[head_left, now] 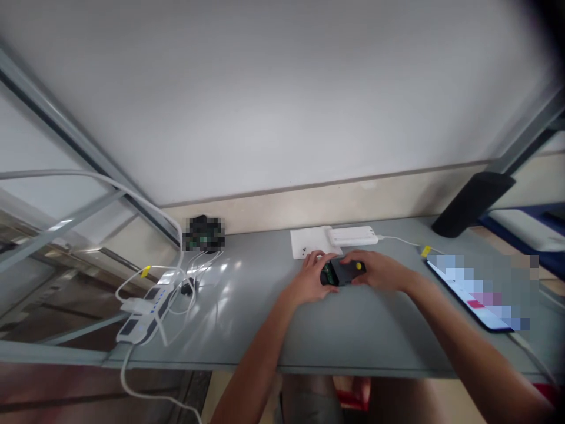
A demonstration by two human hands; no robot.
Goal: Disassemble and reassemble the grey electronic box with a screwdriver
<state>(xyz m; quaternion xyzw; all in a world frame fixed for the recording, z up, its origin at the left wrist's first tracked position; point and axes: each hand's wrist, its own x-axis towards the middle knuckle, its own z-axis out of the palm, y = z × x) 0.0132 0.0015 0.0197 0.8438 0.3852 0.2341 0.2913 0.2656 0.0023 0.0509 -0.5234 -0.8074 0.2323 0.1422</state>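
Between my hands, low over the grey table, is a small dark electronic device (pixel 342 272) with a black casing. Green circuit board shows at its left end, and a yellow round spot sits near its right end. My left hand (pixel 311 277) is closed around the left end, thumb on the near side and fingers on the far side. The right end is gripped by my right hand (pixel 374 271), its fingers curled at both edges. Just behind them lies a white sheet (pixel 304 238) with several tiny dark pieces, perhaps screws.
A white box-like unit (pixel 353 236) with a cable lies at the back. On the right are a tablet (pixel 477 294) with a blurred screen and a black cylinder (pixel 472 203). A power strip (pixel 143 318) with cables and a pixelated dark object (pixel 203 234) occupy the left.
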